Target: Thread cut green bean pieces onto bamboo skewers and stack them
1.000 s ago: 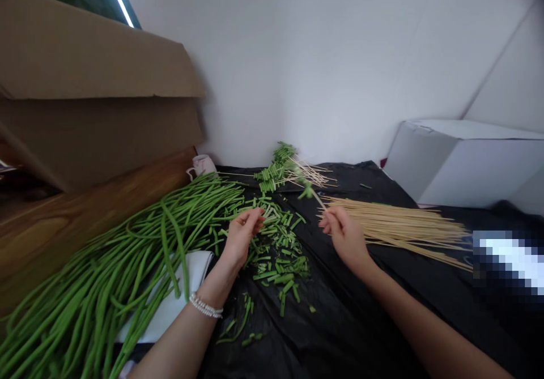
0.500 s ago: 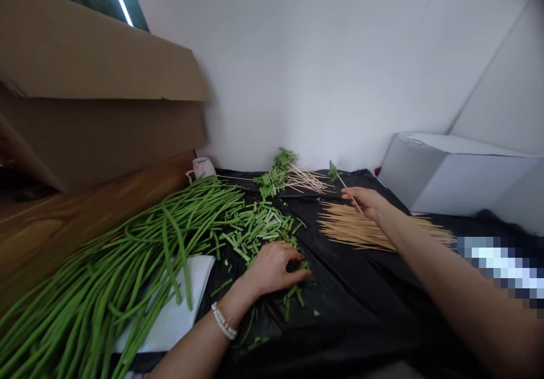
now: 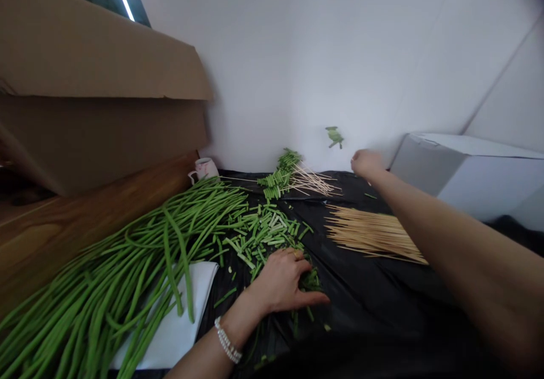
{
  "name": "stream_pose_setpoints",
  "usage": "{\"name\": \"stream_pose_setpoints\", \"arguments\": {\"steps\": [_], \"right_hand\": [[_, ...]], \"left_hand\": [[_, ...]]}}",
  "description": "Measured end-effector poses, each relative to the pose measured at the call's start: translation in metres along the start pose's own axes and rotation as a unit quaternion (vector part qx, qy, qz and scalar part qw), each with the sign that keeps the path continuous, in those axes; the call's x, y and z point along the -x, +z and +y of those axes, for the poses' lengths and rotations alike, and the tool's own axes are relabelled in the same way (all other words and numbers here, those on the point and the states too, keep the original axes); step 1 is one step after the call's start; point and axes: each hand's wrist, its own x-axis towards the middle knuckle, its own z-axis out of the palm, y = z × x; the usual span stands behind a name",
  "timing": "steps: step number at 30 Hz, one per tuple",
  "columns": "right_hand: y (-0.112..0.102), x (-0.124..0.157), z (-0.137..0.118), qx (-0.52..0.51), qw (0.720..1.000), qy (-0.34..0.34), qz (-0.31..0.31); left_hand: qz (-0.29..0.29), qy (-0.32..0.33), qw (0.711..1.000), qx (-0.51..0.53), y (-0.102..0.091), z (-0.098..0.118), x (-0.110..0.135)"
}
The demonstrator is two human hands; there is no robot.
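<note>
We counted one mug (image 3: 206,169), one brown carton (image 3: 106,56) and one white box (image 3: 488,175) around long beans (image 3: 102,282), cut pieces (image 3: 272,229) and bare skewers (image 3: 374,233) too many to tally. The right hand (image 3: 368,164), fingers closed, appeared to pinch one loaded skewer (image 3: 334,136) before the wall (image 3: 297,56), its stick blurred. The left hand (image 3: 283,281) arched over the cut pieces, thumb spread; we could not tell whether it gripped any. The mug's pink markings were indistinct.

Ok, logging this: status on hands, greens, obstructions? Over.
Left hand open over cut pieces. Right hand raised, holding skewered bits. White box beyond right forearm.
</note>
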Motion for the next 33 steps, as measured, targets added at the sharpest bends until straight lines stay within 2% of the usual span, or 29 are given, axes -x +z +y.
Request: {"name": "stream_pose_setpoints", "arguments": {"steps": [6,10,16,21,24,26,30,33], "right_hand": [[0.033,-0.024,-0.059,-0.002,1.000,-0.011,0.024],[0.058,-0.044,-0.084,-0.002,1.000,-0.021,0.021],[0.092,-0.059,-0.085,0.021,1.000,-0.017,-0.012],[0.111,-0.047,-0.078,0.056,0.993,-0.089,-0.059],[0.109,-0.040,-0.070,0.073,0.987,-0.120,-0.079],[0.099,-0.037,-0.061,0.084,0.985,-0.130,-0.081],[0.067,-0.025,-0.030,0.104,0.982,-0.139,-0.075],[0.040,-0.003,-0.008,0.109,0.979,-0.148,-0.087]], "left_hand": [[-0.004,-0.017,1.000,0.022,0.001,-0.002,-0.001],[-0.006,-0.036,0.999,0.039,0.003,-0.003,-0.001],[-0.007,-0.052,0.997,0.059,0.007,-0.007,-0.001],[-0.017,-0.059,0.996,0.058,0.007,-0.008,-0.003],[-0.029,-0.056,0.997,0.052,0.004,-0.007,-0.004],[-0.030,-0.052,0.997,0.045,0.002,-0.006,-0.005],[-0.026,-0.049,0.998,0.037,0.001,-0.005,-0.005],[-0.017,-0.043,0.998,0.032,0.002,-0.005,-0.005]]}}
